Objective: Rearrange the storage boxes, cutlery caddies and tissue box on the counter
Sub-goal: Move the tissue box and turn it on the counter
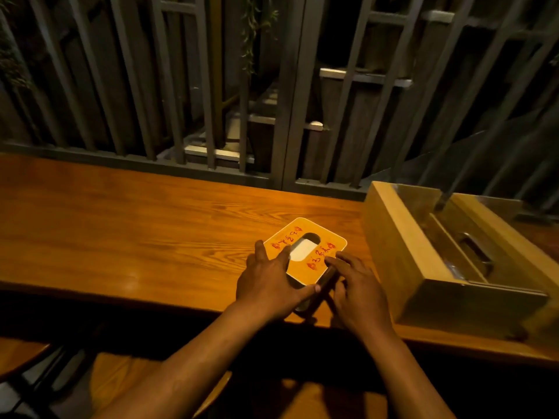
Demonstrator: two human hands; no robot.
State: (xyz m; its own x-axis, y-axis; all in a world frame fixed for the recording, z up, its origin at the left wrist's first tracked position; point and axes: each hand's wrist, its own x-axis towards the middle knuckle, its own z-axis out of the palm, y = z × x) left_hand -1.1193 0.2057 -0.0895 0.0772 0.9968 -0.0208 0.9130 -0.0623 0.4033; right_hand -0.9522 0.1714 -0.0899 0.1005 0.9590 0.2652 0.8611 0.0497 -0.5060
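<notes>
Tissue box (317,258) lies at centre frame near the counter's (121,225) front edge, so keep your left hand (270,285) spread flat on its left side and square it by sliding, not lifting. Your right hand (355,287) touches the near right corner beside a dark stick (325,282); whether it pinches anything, I cannot tell. White tissue (302,248) shows in the slot; the wooden crate (393,237) at right holds dividers and a metal piece (475,251).

Bare forearms (211,352), left hand (269,285), right hand (360,294)
</notes>
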